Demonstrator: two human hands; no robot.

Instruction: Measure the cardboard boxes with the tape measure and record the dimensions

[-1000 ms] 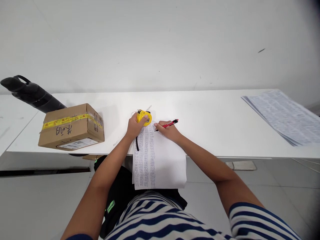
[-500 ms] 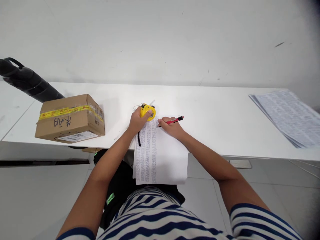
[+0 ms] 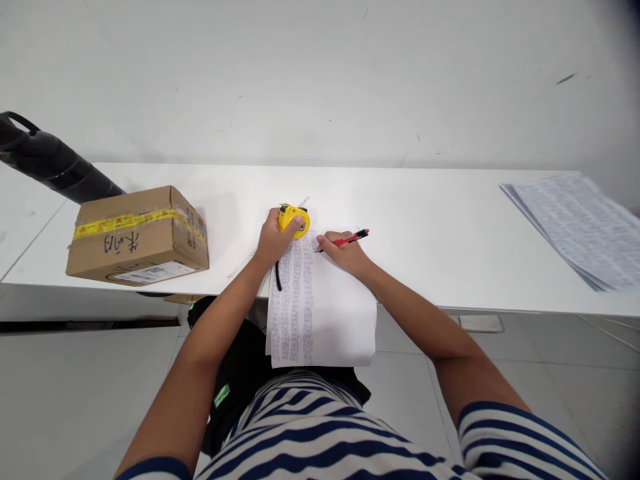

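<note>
My left hand is closed around a yellow tape measure at the top left of a sheet of paper. A black strap hangs from the tape measure over the sheet's left side. Between the fingers of my right hand is a red and black pen, tilted, its tip at the paper beside the last written column. Columns of small handwriting fill the sheet's left half, and its right half is blank. The paper's lower part hangs over the table's front edge.
A taped cardboard box stands on the white table at left, with a black cylindrical object with a handle behind it. Several written sheets lie stacked at the right. A wall rises behind the table.
The view has shifted very slightly. Both hands keep their grips and stay at nearly the same places, with the pen tip still by the same column.
</note>
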